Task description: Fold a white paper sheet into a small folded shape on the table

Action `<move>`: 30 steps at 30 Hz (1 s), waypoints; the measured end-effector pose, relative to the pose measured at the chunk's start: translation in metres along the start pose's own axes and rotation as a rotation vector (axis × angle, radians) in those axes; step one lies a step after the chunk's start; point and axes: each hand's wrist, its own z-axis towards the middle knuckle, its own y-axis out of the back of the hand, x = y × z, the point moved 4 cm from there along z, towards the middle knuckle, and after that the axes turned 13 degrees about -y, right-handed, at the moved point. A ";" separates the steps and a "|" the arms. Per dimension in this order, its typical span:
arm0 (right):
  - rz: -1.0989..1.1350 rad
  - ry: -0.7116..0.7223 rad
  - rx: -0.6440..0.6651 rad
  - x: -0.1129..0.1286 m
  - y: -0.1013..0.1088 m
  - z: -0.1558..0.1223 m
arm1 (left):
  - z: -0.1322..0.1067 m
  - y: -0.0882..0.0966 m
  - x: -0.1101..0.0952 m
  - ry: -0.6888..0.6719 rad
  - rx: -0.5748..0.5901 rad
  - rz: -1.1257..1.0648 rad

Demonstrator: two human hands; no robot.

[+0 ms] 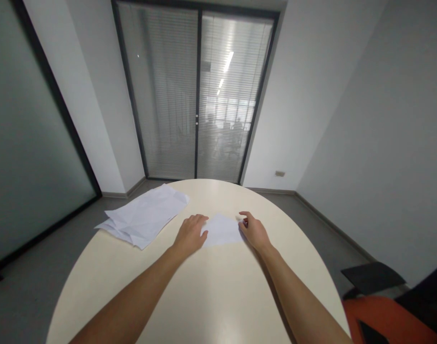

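Note:
A small white sheet of paper [222,230], with a pointed top edge like a folded piece, lies on the round cream table [211,296] between my hands. My left hand [191,234] rests at the paper's left edge, its fingers stretched forward and the thumb held apart from them over the margin. At the right edge is my right hand [254,230], the index finger reaching out and the other fingers loosely bent beside the paper. A gap shows between its index finger and thumb. Whether the right fingertips touch the paper I cannot tell.
Several larger creased white sheets [150,212] lie in a loose pile at the table's left, overhanging its edge. An orange and black chair [386,315] stands at the lower right. Beyond the table is a glass door [168,95] with blinds.

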 end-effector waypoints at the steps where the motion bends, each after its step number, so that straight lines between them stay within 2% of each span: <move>1: -0.007 -0.004 -0.001 0.000 0.001 0.000 | 0.000 -0.002 -0.001 -0.067 -0.010 -0.040; 3: -0.011 -0.010 -0.007 -0.001 0.003 0.000 | 0.000 -0.007 -0.002 -0.186 -0.007 -0.132; 5: -0.034 0.028 -0.032 0.003 0.007 0.000 | 0.000 -0.011 -0.002 -0.246 0.004 -0.204; 9: -0.088 0.216 -0.071 0.025 0.010 -0.008 | 0.000 -0.010 -0.005 -0.293 0.018 -0.221; 13: -0.012 0.416 0.127 0.054 -0.007 -0.029 | 0.000 -0.003 -0.012 -0.340 0.046 -0.165; 16: -0.033 0.569 0.284 0.066 -0.025 -0.045 | 0.000 0.002 -0.017 -0.370 0.067 -0.131; 18: -0.091 0.560 0.339 0.064 -0.032 -0.049 | 0.000 0.004 -0.019 -0.374 0.078 -0.122; 22: -0.215 0.356 0.389 0.044 -0.032 -0.039 | 0.001 0.004 -0.019 -0.364 0.083 -0.129; 26: -0.285 0.203 0.309 0.032 -0.018 -0.029 | 0.000 0.004 -0.023 -0.398 0.107 -0.145; 28: -0.276 0.227 0.265 0.034 -0.014 -0.028 | -0.001 0.004 -0.026 -0.422 0.120 -0.162; 30: -0.218 0.324 0.296 0.042 -0.016 -0.032 | -0.001 0.005 -0.030 -0.454 0.131 -0.181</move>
